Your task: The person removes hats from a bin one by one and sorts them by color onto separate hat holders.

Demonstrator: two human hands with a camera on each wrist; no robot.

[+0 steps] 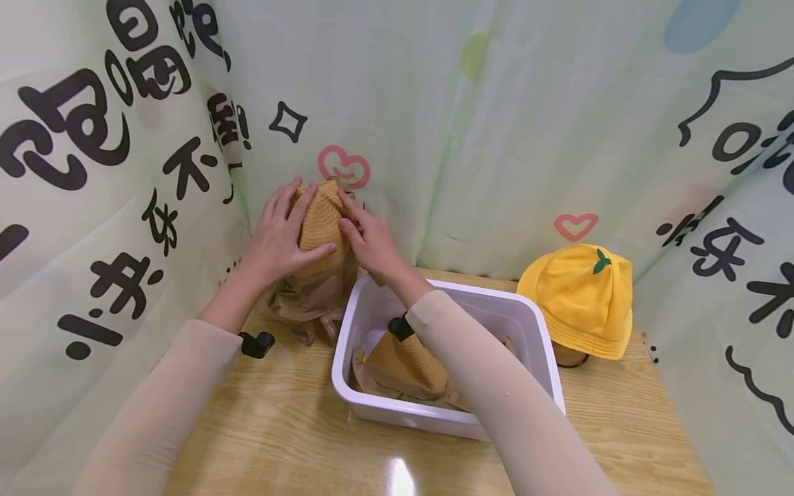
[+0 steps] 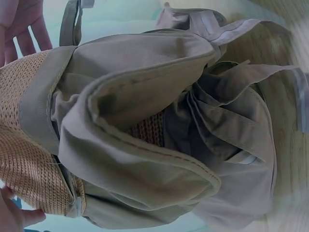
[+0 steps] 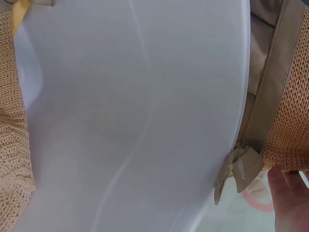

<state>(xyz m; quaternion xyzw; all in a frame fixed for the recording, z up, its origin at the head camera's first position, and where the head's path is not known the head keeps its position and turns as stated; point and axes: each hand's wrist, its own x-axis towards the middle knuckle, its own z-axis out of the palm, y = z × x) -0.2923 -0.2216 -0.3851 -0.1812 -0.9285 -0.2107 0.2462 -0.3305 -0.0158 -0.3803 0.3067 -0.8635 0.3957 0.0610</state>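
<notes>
A tan sun hat (image 1: pixel 320 224), with a knitted crown and a brown cloth brim (image 2: pixel 145 53), stands upright at the back left in the head view. Cloth ties (image 2: pixel 256 72) hang from its lower part. My left hand (image 1: pixel 279 234) spreads over the crown's left side, fingers fairly straight, thumb across the front. On the other side my right hand (image 1: pixel 375 244) pinches the crown near its top between thumb and forefinger. The right wrist view shows the knitted crown (image 3: pixel 289 101) beside the white bin (image 3: pixel 135 106), with my thumb at its edge. Whatever supports the hat is mostly hidden.
A similar tan hat (image 1: pixel 403 362) lies inside the white bin, partly behind my right forearm. Right of the bin, a yellow bucket hat (image 1: pixel 577 296) with a green sprout sits on a low support. A printed curtain (image 1: pixel 496 151) surrounds the wooden table (image 1: pixel 298 427).
</notes>
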